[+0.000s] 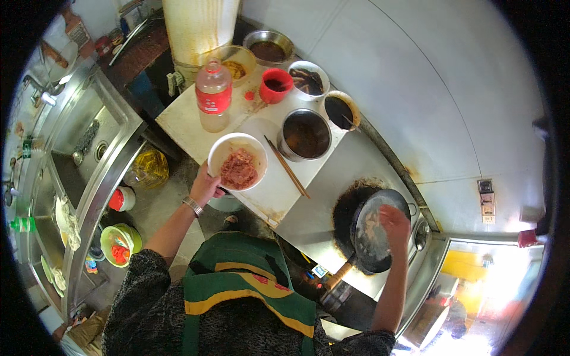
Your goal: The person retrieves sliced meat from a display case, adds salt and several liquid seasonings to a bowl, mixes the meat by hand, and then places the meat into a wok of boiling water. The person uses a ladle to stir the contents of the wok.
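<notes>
My left hand [206,186], with a metal-banded watch or bracelet [192,206] on its wrist, grips the side of a white bowl [221,145]. Raw minced or sliced meat [239,170] lies inside the bowl, which is over the near edge of a white worktop [262,205]. Held over a dark wok [368,236], my right hand [394,222] is blurred, with no object visible in it. Whether it touches the wok's surface I cannot tell. The wok has a wooden handle [340,275] pointing towards me and sits tilted beside a blackened burner opening [345,213].
Chopsticks [287,168] lie beside a steel pot [305,135] of dark liquid. Behind stand a plastic bottle [213,98], a red cup [276,86] and several bowls. A steel sink [95,129] is left; an oil jug [149,167] and green bucket [119,242] stand on the floor.
</notes>
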Demonstrator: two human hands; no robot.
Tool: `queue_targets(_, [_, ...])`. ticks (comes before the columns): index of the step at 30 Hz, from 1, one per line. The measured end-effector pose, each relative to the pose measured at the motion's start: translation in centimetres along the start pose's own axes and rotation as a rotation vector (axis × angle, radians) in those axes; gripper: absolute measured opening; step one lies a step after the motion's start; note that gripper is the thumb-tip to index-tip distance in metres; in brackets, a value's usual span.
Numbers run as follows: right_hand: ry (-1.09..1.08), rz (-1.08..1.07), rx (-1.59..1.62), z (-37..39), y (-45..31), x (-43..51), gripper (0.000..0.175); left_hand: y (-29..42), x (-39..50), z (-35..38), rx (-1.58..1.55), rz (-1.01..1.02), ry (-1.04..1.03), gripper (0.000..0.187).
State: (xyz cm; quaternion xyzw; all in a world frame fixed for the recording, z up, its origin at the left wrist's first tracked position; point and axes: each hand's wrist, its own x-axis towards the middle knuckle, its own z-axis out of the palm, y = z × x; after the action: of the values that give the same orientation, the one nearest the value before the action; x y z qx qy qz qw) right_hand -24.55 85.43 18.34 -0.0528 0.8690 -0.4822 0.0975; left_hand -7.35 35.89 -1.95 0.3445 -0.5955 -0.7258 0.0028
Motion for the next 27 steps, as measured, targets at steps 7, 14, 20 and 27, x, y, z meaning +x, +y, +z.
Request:
queue_targets(7, [-0.476,-0.198,-0.022,23.0,-8.4,1.9,0.023,0.4,-1.8,1.4,0.134,0.071,-0.035,0.065])
queue_targets(14, [-0.596,-0.702,-0.731,39.6,-5.9,7.1,0.043,-1.0,-3.1,2.4,0.178,0.043,-0.058,0.073])
queue_targets(20, [-0.808,-0.688,-1.087,42.8,-6.1,8.2,0.036,-1.6,-2.5,2.7,0.048,0.079,-0.043,0.073])
queue_targets(27, [-0.719,-0.590,-0.777,40.9,-5.8,7.5,0.024,-2.4,-1.8,2.4,-0.074,0.052,-0.087,0.071])
